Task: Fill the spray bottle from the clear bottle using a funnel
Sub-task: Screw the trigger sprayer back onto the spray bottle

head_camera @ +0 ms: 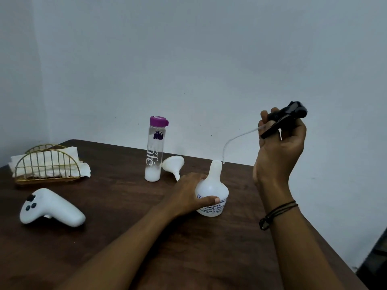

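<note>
Left hand [188, 195]: nearest item, reaching in from the near edge of the table [125, 237]; fingers and thumb are curling around the lower body of the spray bottle [212, 193], thumb lying across its printed label, steadying it upright.

Spray bottle: white translucent plastic, squat rounded body narrowing to a slim open neck; standing on the table right of centre, long axis vertical, mouth pointing up.

Right hand [279, 141]: raised above and right of the bottle, wearing dark cord bracelets [277, 213] at the wrist; fingers are clasping the black spray head [287, 117], which is tilting up toward the far right.

Dip tube [234, 139]: thin, pale, flexible; is trailing from the spray head down and leftward in a curve, its tip hanging just beside the bottle's mouth. Whether it is touching the rim cannot be told.

Clear bottle [155, 149]: tall, slender, transparent cylinder with white lettering and a purple cap; is standing upright left of and beyond the spray bottle, white contents sitting at its base.

Funnel [173, 164]: white plastic, is lying on its side just right of the clear bottle, wide mouth facing the far side, spout pointing toward the near right.

Controller [50, 208]: smooth white shell, dark buttons, is lying at near left.

Napkin holder [46, 164]: gold wire arches, is holding white paper napkins at far left.
</note>
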Tool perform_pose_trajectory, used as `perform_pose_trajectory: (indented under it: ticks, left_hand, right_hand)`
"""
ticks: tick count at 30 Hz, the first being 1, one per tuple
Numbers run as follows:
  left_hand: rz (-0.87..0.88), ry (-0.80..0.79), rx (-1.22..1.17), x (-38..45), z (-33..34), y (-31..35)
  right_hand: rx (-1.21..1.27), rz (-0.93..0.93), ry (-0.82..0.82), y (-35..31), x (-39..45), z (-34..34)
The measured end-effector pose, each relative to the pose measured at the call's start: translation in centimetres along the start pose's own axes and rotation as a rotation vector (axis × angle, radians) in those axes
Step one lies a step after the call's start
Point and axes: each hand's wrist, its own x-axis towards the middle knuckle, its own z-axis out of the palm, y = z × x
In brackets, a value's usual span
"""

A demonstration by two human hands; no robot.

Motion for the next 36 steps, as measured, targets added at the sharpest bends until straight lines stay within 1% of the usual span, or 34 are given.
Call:
perform_pose_trajectory:
  ticks: [5, 15, 18, 20, 23, 25, 30, 33, 36]
  left_hand:
    - [-0.009, 0.015, -0.009, 0.0, 0.1, -0.2]
    - [0.004, 0.015, 0.0, 0.1, 0.3, -0.4]
    - [0.006, 0.02, 0.0, 0.1, 0.3, -0.5]
    - [-0.001, 0.027, -0.012, 0.1, 0.3, -0.5]
    - [-0.001, 0.031, -0.013, 0.1, 0.4, -0.5]
    - [0.002, 0.02, -0.007, 0.2, 0.4, -0.5]
    - [0.038, 0.059, -0.048, 0.0, 0.1, 0.0]
    - [0.052, 0.066, -0.036, -0.1, 0.1, 0.0]
    - [0.041, 0.032, 0.002, 0.2, 0.4, -0.5]
  right_hand:
    - [0.089, 0.012, 0.008, -0.5, -0.1, 0.7]
    - [-0.014, 0.051, 0.007, 0.7, -0.6, -0.3]
    - [-0.064, 0.107, -0.01, 1.7, -0.6, -0.7]
    - [-0.185, 0.179, -0.057, 2.7, -0.7, -0.9]
    - [-0.418, 0.288, -0.201, 4.5, -1.3, -1.5]
    - [-0.506, 0.35, -0.276, 5.4, -1.7, -2.0]
    - [-0.616, 0.46, -0.431, 6.6, -2.2, -2.5]
    - [-0.638, 0.505, -0.458, 7.0, -2.3, -2.6]
    - [-0.64, 0.518, -0.441, 7.4, -2.8, -2.9]
